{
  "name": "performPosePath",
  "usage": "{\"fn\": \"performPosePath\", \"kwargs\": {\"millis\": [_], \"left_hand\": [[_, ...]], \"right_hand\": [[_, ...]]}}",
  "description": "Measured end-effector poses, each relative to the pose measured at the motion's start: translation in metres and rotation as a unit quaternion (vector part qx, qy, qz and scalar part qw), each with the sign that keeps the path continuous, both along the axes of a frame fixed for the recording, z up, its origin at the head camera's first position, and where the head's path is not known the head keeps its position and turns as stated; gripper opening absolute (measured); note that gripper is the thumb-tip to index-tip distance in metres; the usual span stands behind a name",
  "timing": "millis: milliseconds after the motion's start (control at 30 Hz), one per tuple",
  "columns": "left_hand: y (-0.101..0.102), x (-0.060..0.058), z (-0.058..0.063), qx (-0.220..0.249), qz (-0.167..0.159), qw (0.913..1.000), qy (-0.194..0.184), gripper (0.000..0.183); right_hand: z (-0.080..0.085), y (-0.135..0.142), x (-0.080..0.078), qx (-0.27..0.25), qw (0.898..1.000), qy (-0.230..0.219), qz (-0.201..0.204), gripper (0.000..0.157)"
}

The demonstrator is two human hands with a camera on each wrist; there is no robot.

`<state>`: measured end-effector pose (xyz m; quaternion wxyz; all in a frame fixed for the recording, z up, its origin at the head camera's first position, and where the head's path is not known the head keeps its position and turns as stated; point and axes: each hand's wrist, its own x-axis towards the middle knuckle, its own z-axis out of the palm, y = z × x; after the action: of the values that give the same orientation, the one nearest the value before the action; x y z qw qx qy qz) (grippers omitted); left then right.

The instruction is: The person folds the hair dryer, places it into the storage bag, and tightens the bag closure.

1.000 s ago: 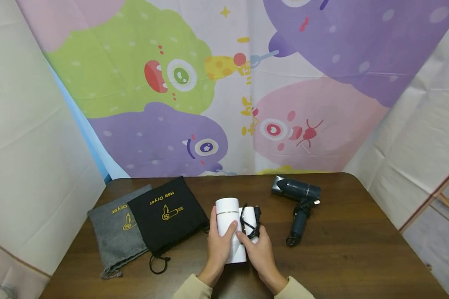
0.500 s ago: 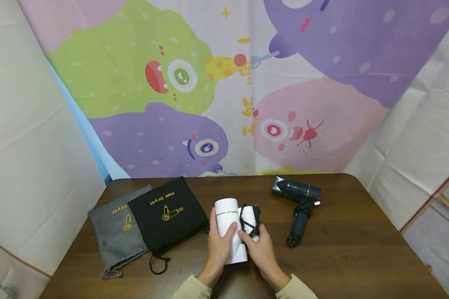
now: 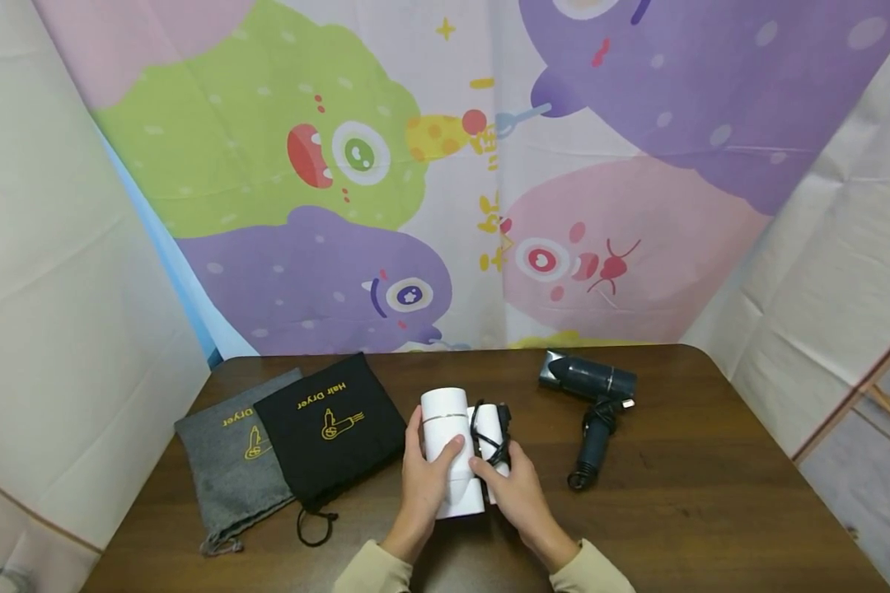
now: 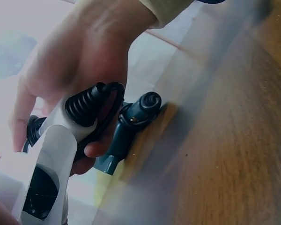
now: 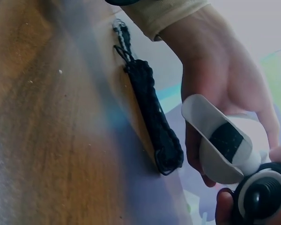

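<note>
Over the brown wooden counter (image 3: 697, 519), the left hand (image 3: 424, 490) curls around a white, tube-shaped hair dryer (image 3: 446, 428). The right hand (image 3: 521, 498) grips its folded white handle (image 3: 484, 422).

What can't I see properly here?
Gray bag, head view: one side hidden under the black bag.
Left hand, head view: most fingers hidden behind the white dryer.
Dark dryer, left wrist view: partly hidden behind the right hand.
Left sleeve, head view: cut off by bottom edge.

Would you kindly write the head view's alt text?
A person's left hand and right hand hold a white hair dryer at a wooden table. A dark dryer lies at right; at left, a black pouch overlaps a grey pouch.
</note>
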<state>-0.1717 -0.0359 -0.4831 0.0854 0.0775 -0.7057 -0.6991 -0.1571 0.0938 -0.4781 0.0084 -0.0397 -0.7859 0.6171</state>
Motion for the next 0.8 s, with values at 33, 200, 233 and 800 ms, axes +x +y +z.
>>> {"fn": "performPosePath", "kwargs": {"millis": [33, 200, 233, 800], "left_hand": [[-0.001, 0.0, 0.001, 0.004, 0.0, 1.0, -0.004, 0.079], [-0.003, -0.001, 0.003, 0.015, 0.0, 0.9998, -0.012, 0.079], [-0.003, -0.001, 0.003, 0.016, 0.0, 0.9998, -0.012, 0.079], [-0.008, -0.003, 0.004, 0.022, -0.009, 0.9989, -0.039, 0.076]], "right_hand": [[0.0, 0.001, 0.0, -0.001, 1.0, 0.001, 0.005, 0.05], [0.0, 0.004, -0.002, -0.002, 1.0, 0.0, 0.021, 0.048], [-0.001, 0.005, -0.002, 0.0, 1.0, -0.001, 0.023, 0.048], [-0.002, 0.019, -0.007, -0.109, 0.987, -0.061, 0.1, 0.041]]}}
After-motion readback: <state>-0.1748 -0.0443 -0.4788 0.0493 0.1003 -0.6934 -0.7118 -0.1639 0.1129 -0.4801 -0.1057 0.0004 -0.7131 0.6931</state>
